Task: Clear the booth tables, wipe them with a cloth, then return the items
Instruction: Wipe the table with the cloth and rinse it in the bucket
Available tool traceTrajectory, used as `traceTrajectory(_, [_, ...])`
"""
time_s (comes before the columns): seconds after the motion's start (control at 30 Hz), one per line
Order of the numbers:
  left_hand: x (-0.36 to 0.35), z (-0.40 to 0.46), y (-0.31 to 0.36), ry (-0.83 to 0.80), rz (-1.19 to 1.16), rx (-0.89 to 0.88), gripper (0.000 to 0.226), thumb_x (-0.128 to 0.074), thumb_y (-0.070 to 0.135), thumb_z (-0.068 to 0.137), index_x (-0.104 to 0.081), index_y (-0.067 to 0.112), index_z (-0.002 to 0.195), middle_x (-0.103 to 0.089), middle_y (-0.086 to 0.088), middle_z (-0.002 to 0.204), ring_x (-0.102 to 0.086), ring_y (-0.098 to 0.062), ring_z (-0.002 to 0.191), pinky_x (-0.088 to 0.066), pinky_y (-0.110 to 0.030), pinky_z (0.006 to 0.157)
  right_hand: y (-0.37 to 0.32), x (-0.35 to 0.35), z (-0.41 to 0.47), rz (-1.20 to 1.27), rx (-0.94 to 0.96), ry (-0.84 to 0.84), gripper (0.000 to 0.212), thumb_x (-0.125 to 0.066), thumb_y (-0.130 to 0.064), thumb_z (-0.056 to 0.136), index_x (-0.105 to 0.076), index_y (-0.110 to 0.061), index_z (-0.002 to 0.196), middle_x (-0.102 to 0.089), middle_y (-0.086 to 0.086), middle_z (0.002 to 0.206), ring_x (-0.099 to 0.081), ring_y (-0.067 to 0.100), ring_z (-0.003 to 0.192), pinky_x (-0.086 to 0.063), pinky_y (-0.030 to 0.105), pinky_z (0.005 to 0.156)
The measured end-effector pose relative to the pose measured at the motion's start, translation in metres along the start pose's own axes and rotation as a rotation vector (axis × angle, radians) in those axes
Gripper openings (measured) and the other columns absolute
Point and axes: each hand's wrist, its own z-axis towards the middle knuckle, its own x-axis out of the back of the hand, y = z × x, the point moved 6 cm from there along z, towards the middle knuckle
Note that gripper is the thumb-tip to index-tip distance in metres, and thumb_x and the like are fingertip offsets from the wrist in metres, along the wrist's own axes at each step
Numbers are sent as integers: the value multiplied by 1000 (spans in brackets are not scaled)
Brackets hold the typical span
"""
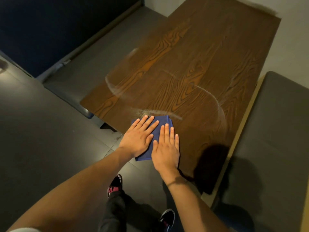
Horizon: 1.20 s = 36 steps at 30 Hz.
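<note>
1. Pressing on the blue cloth (160, 122): left hand (139, 138), palm down, fingers straight and slightly fanned, covering the cloth's left half.
2. Right hand (165, 150): palm down beside the left, fingers straight and held close together, lying on the cloth's right half; the little finger reaches past the cloth edge onto the wood. Grip of both hands: flat and spread, nothing pinched or curled round.
3. Blue cloth: folded into a rough rectangle, lying flat at the near left corner of the table (200, 72), its near edge at or just over the table's near edge. Only its far corners and a near strip show around the hands.
4. Table: dark wood-grain top, long and narrow, running away from the viewer. Pale curved wet streaks (217, 104) cross the surface beyond the cloth, with a small speckled patch just past the left fingertips.
5. Bench seat, left (87, 74): grey cushion alongside the table's left edge, dark blue backrest behind it.
6. Bench seat, right (275, 131): grey cushion alongside the table's right edge.
7. Floor (41, 123): dark tiles.
8. Shoes (115, 183): dark with pink detail, two visible below the arms, standing on the floor at the table's near end.
</note>
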Motion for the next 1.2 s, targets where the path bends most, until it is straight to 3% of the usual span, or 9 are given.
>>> traceTrajectory(0.13, [15,7,-55,11,-22,28,62,-10,45,101,-16,25,160,-15,-3,168,-6,-22,156,-1,-38,124,-49,-3,34,-8,25,5,65,-23,-38,98,-27,-9,156,-28,9,162,-26,26,150,-21,45,121])
traceTrajectory(0.37, [42,23,-173,38,-24,99,68,-1,49,97,-11,27,161,-7,1,169,1,-19,156,7,-34,123,-150,-14,107,-32,85,-39,64,-34,-38,103,-14,-11,158,-19,9,165,-15,24,153,-7,42,123])
traceTrajectory(0.57, [60,36,-245,34,-36,167,64,0,48,100,-5,28,161,-3,2,169,3,-18,156,6,-34,123,-212,-14,155,-46,131,-32,68,-6,-40,97,-14,-11,159,-18,7,166,-12,23,154,-6,42,123])
traceTrajectory(0.67, [57,39,-270,20,-178,231,55,-18,41,109,-5,30,161,-1,3,170,1,-19,156,-3,-37,125,-230,-17,173,-70,182,-69,62,-18,-38,104,-7,-13,160,-8,5,168,-3,22,155,0,42,123])
traceTrajectory(0.73, [57,39,-274,39,-282,250,55,-21,41,109,-7,31,161,-4,3,170,-9,-18,156,-18,-36,124,-234,-15,178,-84,202,-88,61,-23,-38,107,-3,-14,160,-1,3,168,2,21,155,2,42,123])
traceTrajectory(0.9, [62,26,-265,70,-327,364,54,-26,40,109,-11,35,161,-13,2,169,-38,-26,142,-46,-42,102,-232,-10,172,-92,266,-127,60,-22,-37,108,1,-16,160,2,2,168,6,21,154,3,41,123])
traceTrajectory(1.0, [61,9,-257,88,-243,418,54,-27,38,109,-14,32,161,-15,-3,168,-35,-28,144,-38,-42,111,-232,-12,161,-54,300,-149,60,-24,-36,108,1,-17,160,3,0,168,6,19,154,3,39,124])
traceTrajectory(1.1, [55,-7,-246,80,-141,431,54,-21,38,109,-14,29,161,-12,-6,169,-17,-32,153,-15,-44,125,-229,-16,145,-17,324,-164,60,-25,-36,108,-1,-17,160,3,-1,168,6,19,154,4,38,123])
traceTrajectory(1.2, [48,-22,-229,53,-88,473,58,-8,43,104,-11,31,161,-6,-1,170,1,-30,156,-1,-46,125,-219,-19,126,-10,335,-180,59,-23,-37,109,1,-18,160,5,-1,168,8,17,154,5,36,123])
